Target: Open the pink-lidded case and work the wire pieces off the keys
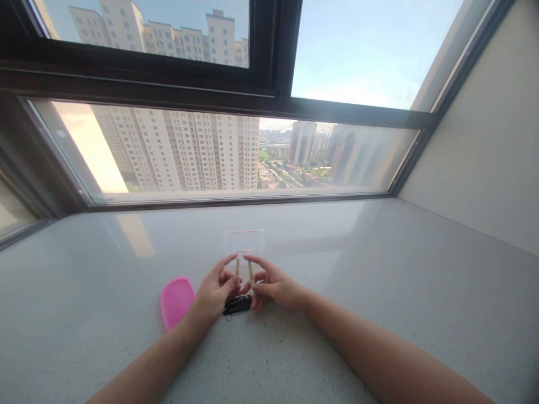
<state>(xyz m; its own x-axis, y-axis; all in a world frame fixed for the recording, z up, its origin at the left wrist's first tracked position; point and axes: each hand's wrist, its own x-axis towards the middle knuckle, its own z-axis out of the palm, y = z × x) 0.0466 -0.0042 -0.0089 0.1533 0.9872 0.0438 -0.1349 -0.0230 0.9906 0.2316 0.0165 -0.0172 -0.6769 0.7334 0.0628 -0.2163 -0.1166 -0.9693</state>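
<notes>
My left hand (221, 286) pinches a slim, pale wooden clothespin (237, 266) between thumb and fingers, held upright. Just to the right, my right hand (273, 283) grips a second wooden clothespin (251, 271), tilted slightly. The two pieces stand close together with a small gap between them, and the index fingertips reach their upper ends. Below the fingers lies a small black bundle (238, 304) with a thin loop at its near side; its kind is unclear. Behind the hands is a clear plastic container (245, 240), its lower part hidden by the fingers.
A pink, rounded plastic lid or tray (177, 302) lies left of my left forearm. Everything rests on a pale speckled windowsill (337, 348). A dark window frame (236, 202) borders its far edge, and a white wall (484, 146) rises on the right.
</notes>
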